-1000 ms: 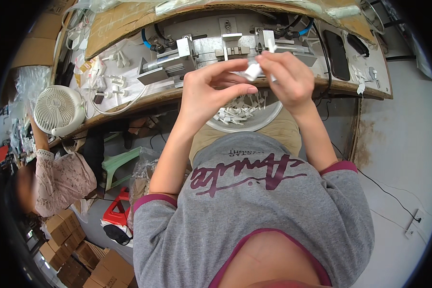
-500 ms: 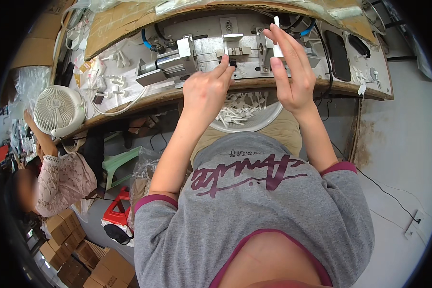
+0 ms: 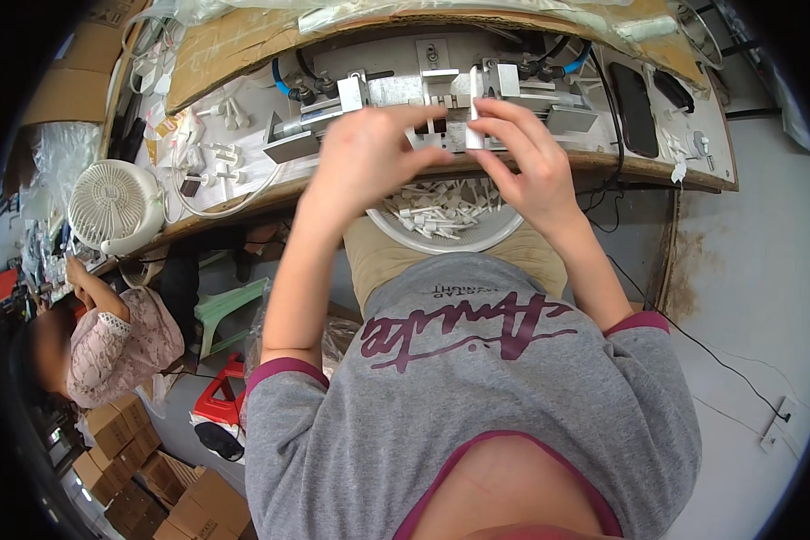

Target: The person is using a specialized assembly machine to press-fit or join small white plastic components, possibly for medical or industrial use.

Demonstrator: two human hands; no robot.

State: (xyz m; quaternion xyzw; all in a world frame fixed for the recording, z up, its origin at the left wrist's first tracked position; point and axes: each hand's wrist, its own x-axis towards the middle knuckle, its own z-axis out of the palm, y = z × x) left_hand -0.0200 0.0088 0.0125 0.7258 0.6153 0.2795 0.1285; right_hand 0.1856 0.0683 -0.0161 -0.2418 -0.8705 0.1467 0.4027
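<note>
White stem piece [image 3: 474, 110]: a slim, pale rod, its upper end narrow and its lower end a wider, blocky white body, standing nearly upright in the view. It is at the right hand's [image 3: 533, 169] fingertips, just above the bench's front edge, with thumb and fingers closed to a narrow pinch around the wide end. The left hand [image 3: 358, 155], slightly blurred, is beside it with thumb and forefinger parted in a broad curve; the gap between them shows metalwork behind.

Beyond the fingertips lies a metal fixture [image 3: 352, 94] with facing blocks and side brackets; whether the stem piece touches it, I cannot tell. Below the hands, a round, pale basin [image 3: 411, 241] rests over the person's lap, holding a loose heap of white pieces [image 3: 441, 214], many with thin stems, pointing every way.

Farther left on the bench [image 3: 675, 171] are more white plastic parts [image 3: 225, 162] and a pale cable loop, near a round white fan [image 3: 115, 202]. A dark phone [image 3: 633, 112] lies to the right. Clear plastic bags [image 3: 63, 157] bunch beyond the fan, their contents unclear; brown cartons [image 3: 117, 430] are stacked at lower left.
</note>
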